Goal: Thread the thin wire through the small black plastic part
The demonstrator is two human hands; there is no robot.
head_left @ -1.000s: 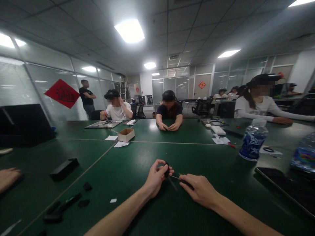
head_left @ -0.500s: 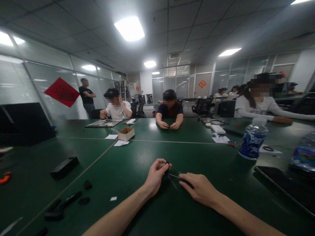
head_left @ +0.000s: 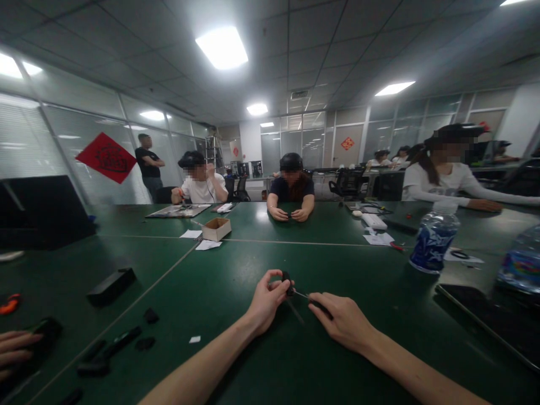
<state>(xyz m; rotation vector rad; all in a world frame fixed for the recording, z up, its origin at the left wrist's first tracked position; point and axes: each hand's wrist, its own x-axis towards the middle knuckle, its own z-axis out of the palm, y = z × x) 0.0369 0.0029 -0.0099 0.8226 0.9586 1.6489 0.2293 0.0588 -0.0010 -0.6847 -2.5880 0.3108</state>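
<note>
Near the middle of the green table, my left hand pinches a small black part between thumb and fingers. Its exact kind is too small to make out. My right hand is closed around the dark handle of a screwdriver. The thin metal shaft points left, and its tip meets the black part or lies right beside it. Several black plastic pieces lie to the left of my forearm, with a small white scrap nearer to it.
A black box stands on the left, and another person's hand reaches in at the left edge. An open cardboard box sits further back. On the right are a water bottle and a phone. Co-workers sit across the table.
The black part has turned and risen slightly in my left hand, and the screwdriver now tilts differently against it. Another person's hand with a dark object has come in at the lower left.
</note>
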